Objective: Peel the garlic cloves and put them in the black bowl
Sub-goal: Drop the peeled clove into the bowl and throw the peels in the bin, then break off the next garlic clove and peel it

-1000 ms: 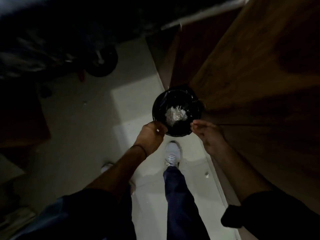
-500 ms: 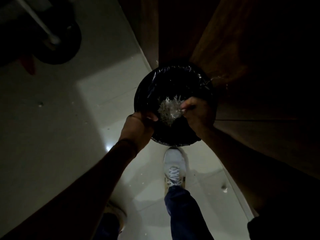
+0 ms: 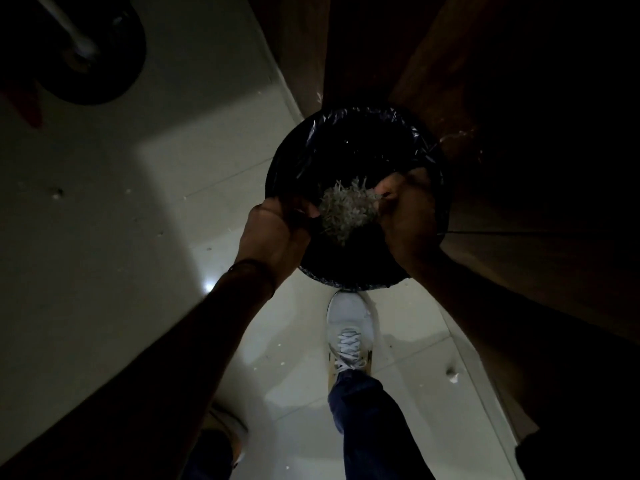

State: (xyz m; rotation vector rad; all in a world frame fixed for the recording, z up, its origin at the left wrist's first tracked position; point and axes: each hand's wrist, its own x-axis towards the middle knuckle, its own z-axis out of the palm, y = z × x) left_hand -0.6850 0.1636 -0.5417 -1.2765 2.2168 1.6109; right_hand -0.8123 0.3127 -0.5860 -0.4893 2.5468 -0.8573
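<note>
A round black bin (image 3: 346,121) lined with a shiny plastic bag stands on the floor by a wooden cabinet. Over its opening lies a pale heap of garlic peels (image 3: 346,209), apparently resting on a dark flat thing that is too dim to identify. My left hand (image 3: 273,233) is closed on that dark thing's left edge. My right hand (image 3: 408,216) has its fingers curled against the right side of the peels; whether it grips them is unclear. No peeled cloves or black bowl can be made out.
A dark wooden cabinet (image 3: 519,98) rises on the right, touching the bin. My white shoe (image 3: 349,323) stands just in front of the bin on pale floor tiles (image 3: 138,237). A dark round base with a white pole (image 3: 104,64) sits far left. A small scrap (image 3: 452,375) lies by the cabinet.
The view has closed in on the bin. My right hand moved from the rim inward onto the peels. My left hand kept its hold.
</note>
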